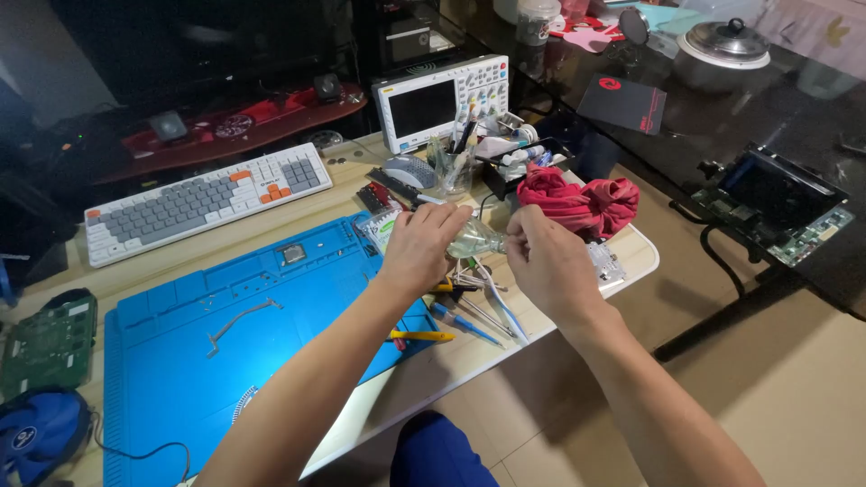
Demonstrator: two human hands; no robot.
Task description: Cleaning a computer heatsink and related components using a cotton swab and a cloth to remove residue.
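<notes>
Above the tabletop (577, 311) near its right edge, beside the blue mat (180, 361): left hand (419, 245) and right hand (546, 261) both gripping a small clear bottle (476, 240), lying crosswise, long axis hand to hand.

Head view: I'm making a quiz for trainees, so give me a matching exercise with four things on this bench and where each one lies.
Things:
1. bottle
2. keyboard
3. red cloth
4. metal bracket

Places:
A. on the blue mat
B. between the left hand and right hand
C. at the table's right end, beyond the right hand
D. behind the mat, at the table's far edge

Pairs: 1-B, 2-D, 3-C, 4-A
</notes>
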